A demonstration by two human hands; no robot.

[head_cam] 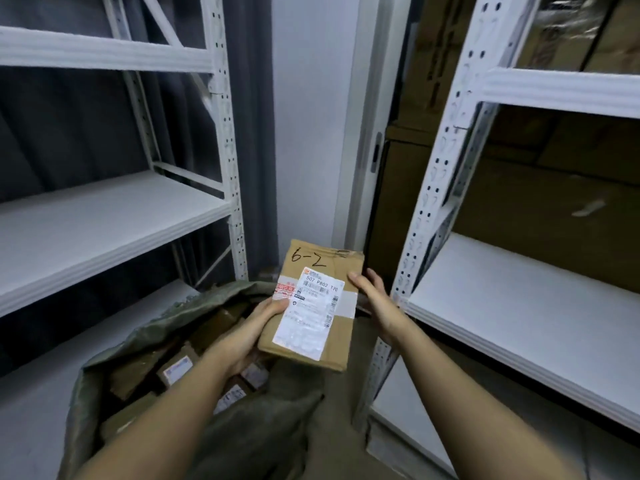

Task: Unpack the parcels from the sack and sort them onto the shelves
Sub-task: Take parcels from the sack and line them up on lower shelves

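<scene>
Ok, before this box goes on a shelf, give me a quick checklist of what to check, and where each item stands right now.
1. Grip: left hand holds the parcel at its left edge, right hand steadies the right edge. Ok.
2. Marking readable: handwritten "6-2" and the shipping label face up. Ok.
3. Which shelf is 6-2: no shelf numbers visible. Cannot tell.
4. Space on the right shelf: bare board within view. Ok.
5. Space on the left shelf: bare board too. Ok.
6. Sack emptied: more parcels inside. Not ok.
</scene>
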